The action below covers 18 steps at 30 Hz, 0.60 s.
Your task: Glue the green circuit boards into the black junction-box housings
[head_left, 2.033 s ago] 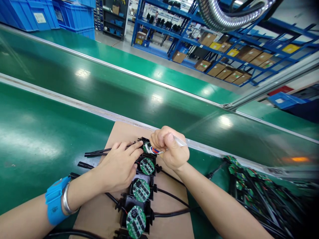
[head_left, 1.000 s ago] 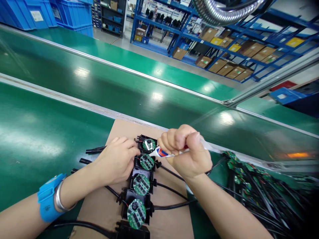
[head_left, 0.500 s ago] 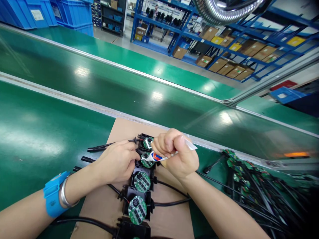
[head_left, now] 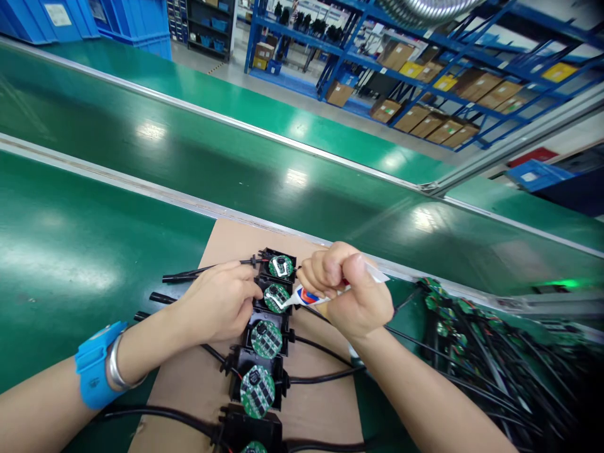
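We see a white tube (head_left: 306, 297) with blue and red marking, held slantwise, its narrow nozzle pointing down and left to a round green board (head_left: 275, 297), which bears a white line. Beyond the tube, the farthest board (head_left: 280, 265) carries also a bent white line, while on the near side of the tube the third board (head_left: 266, 340) and the fourth board (head_left: 257, 392) show bare dark components. These boards rest on black housings (head_left: 252, 429), which we see in one row passing just left of the tube.
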Available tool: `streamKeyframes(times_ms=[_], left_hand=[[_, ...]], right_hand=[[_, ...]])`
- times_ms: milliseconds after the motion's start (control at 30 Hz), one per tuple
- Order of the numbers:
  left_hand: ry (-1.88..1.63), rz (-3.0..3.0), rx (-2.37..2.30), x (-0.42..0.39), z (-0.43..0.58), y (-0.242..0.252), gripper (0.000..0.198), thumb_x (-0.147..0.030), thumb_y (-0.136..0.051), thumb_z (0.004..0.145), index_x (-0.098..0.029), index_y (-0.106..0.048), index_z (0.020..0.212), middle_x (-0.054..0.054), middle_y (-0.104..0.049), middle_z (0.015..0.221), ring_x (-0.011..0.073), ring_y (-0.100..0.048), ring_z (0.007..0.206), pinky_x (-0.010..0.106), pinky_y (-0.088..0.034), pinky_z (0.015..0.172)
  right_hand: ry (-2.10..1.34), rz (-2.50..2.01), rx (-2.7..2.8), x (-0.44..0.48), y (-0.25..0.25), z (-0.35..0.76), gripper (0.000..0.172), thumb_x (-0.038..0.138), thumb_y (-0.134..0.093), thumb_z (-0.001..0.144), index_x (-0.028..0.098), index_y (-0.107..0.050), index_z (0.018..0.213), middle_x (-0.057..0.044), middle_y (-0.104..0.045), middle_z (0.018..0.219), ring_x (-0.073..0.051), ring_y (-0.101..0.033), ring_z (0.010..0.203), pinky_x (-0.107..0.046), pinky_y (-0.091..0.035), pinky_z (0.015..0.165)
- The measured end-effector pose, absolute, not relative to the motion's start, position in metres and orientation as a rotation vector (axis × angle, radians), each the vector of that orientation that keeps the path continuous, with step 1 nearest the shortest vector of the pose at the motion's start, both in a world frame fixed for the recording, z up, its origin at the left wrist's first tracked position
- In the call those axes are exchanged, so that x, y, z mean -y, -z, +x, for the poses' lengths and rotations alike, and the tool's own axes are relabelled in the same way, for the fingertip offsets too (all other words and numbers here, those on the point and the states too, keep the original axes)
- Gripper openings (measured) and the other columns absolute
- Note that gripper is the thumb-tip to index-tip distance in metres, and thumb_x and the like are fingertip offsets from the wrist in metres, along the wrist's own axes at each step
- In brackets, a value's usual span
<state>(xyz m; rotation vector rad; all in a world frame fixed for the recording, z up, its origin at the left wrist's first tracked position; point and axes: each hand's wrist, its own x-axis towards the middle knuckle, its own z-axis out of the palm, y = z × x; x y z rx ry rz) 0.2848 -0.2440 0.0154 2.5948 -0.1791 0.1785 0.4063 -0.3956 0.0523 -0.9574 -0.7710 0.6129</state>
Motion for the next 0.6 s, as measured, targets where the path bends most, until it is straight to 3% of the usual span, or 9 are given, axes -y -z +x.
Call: streamKeyframes(times_ms=[267, 467, 600], left_hand=[[-0.198, 2.592, 0.182, 0.245, 0.284, -0.015, 0.032, -0.012, -0.043, 0.081, -0.018, -0.073, 0.092, 0.008, -0.068, 0.094, 0.0249, -0.062, 0.097, 0.039, -0.053, 0.087], [-0.178, 2.603, 0.199, 0.243, 0.286, -0.017, 0.032, -0.012, -0.043, 0.082, -0.018, -0.073, 0.094, 0.008, -0.067, 0.102, 0.0245, -0.061, 0.102, 0.039, -0.05, 0.092], [-0.09, 2.655, 0.258, 0.244, 0.277, -0.041, 0.03, -0.011, -0.045, 0.081, -0.02, -0.071, 0.091, 0.006, -0.068, 0.091, 0.0231, -0.064, 0.091, 0.036, -0.052, 0.082]], right_hand=[[-0.564, -0.957, 0.821, 0.383, -0.048, 0.409, 0.041, 0.045, -0.051, 0.091, 0.02, -0.045, 0.06, 0.008, -0.022, 0.048, -0.007, -0.017, 0.039, -0.02, -0.018, 0.038], [-0.513, -0.958, 0.842, 0.384, -0.046, 0.413, 0.039, 0.042, -0.052, 0.091, 0.019, -0.046, 0.06, 0.007, -0.024, 0.048, -0.006, -0.02, 0.039, -0.021, -0.018, 0.039], [-0.516, -0.966, 0.794, 0.397, -0.062, 0.405, 0.039, 0.043, -0.052, 0.091, 0.019, -0.047, 0.06, 0.007, -0.023, 0.048, -0.007, -0.02, 0.039, -0.022, -0.019, 0.04]])
